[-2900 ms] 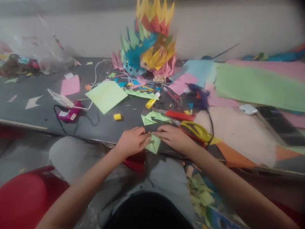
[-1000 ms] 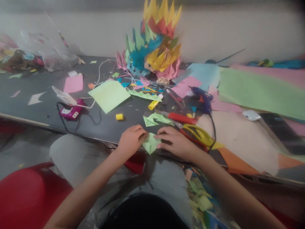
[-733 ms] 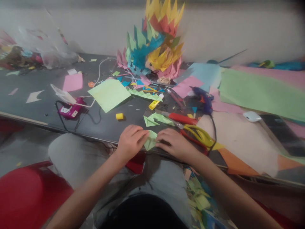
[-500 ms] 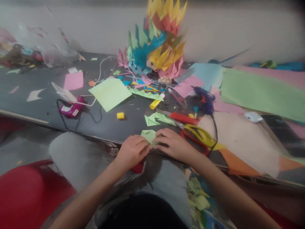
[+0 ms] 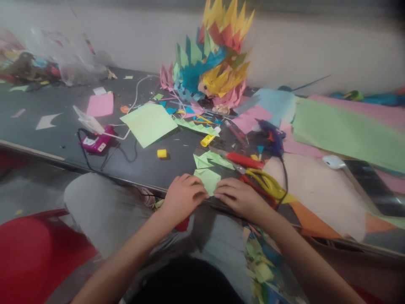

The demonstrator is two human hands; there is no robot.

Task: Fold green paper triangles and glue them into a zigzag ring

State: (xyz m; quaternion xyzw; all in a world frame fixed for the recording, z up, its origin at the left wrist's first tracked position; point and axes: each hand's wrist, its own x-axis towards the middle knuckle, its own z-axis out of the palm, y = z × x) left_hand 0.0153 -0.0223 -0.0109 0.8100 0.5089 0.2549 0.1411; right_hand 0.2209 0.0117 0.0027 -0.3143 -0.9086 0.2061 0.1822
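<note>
A small folded piece of light green paper [image 5: 208,179] lies at the front edge of the dark table. My left hand [image 5: 185,195] grips its lower left side, fingers bent and pressed together. On the opposite side, my right hand [image 5: 238,196] pinches the paper's lower right edge, thumb hidden underneath. Just beyond it are folded green paper pieces [image 5: 211,159]. Right of these lie a red-handled cutter [image 5: 245,160] and yellow-handled scissors [image 5: 265,182].
A purple power adapter [image 5: 97,143] with cables stands left. Near the middle are a yellow cap [image 5: 161,153], a glue stick [image 5: 207,139] and a green sheet [image 5: 148,124]. A colourful folded-paper model [image 5: 205,67] rises behind. Rightward lie a glue gun [image 5: 272,135] and a phone [image 5: 373,183].
Both hands and the green paper have shifted slightly to the right. More of the paper's face now shows between the hands, and it looks flatter.
</note>
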